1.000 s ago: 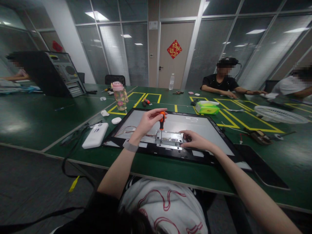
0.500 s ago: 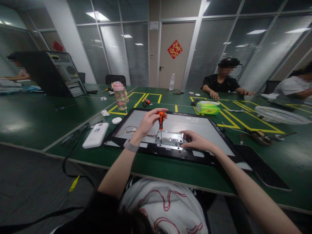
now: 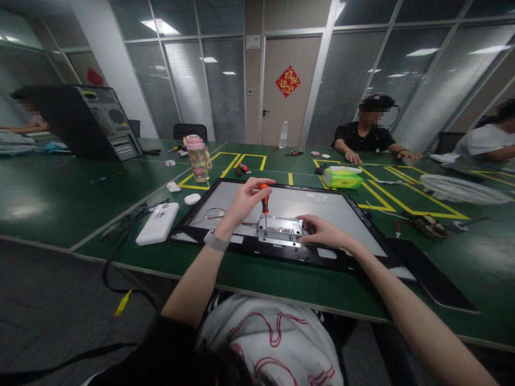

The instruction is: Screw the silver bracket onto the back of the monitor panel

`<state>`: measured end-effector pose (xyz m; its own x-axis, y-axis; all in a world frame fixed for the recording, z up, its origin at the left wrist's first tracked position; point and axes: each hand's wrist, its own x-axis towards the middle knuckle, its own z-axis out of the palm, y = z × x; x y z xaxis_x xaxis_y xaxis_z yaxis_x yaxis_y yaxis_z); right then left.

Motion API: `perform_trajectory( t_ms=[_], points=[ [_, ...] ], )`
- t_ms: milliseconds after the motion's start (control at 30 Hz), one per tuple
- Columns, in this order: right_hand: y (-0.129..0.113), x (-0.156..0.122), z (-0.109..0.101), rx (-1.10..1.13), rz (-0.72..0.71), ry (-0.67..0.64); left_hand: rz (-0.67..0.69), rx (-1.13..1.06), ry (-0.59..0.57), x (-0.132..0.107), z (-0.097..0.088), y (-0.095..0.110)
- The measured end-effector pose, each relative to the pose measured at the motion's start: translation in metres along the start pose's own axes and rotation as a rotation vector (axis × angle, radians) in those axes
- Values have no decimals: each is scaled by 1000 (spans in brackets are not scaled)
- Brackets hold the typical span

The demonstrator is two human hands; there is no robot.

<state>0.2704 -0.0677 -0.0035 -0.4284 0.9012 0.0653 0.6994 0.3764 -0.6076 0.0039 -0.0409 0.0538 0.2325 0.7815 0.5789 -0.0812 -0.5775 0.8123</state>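
Observation:
A monitor panel (image 3: pixel 330 209) lies face down on the green table, with a metal bracket plate (image 3: pixel 279 228) across its near edge. My left hand (image 3: pixel 243 201) is closed round an orange-handled screwdriver (image 3: pixel 264 197), held upright with its tip on the left part of the bracket. My right hand (image 3: pixel 324 231) rests on the bracket's right end, fingers curled and pressing down on it. A thin bundle of wires (image 3: pixel 209 214) runs over the panel to the left of the bracket.
A white power bank (image 3: pixel 157 223) and black cable lie left of the panel; a dark flat cover (image 3: pixel 430 276) lies to its right. A pink-lidded bottle (image 3: pixel 198 156), green tissue pack (image 3: pixel 341 178), white fan grille (image 3: pixel 462 188) and computer case (image 3: pixel 94 122) stand farther back. Other people sit across the table.
My left hand's fingers have shifted slightly round the screwdriver handle, which stays upright on the bracket. The person opposite has drawn an arm in. My right hand has not moved.

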Motion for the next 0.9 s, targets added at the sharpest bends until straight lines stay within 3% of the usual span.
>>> perform_trajectory(
  t_ms=[100,400,667,900],
  points=[
    [-1,0,0,-1,6,-1,0,10,4,0,0,0],
    [1,0,0,-9,-4,-1,-78,-249,-138,-1,1,1],
    [3,1,1,-3,-8,-3,-14,6,-16,-1,-1,1],
    [2,0,0,7,-9,-5,-107,-275,-56,1,-2,-3]
  ],
)
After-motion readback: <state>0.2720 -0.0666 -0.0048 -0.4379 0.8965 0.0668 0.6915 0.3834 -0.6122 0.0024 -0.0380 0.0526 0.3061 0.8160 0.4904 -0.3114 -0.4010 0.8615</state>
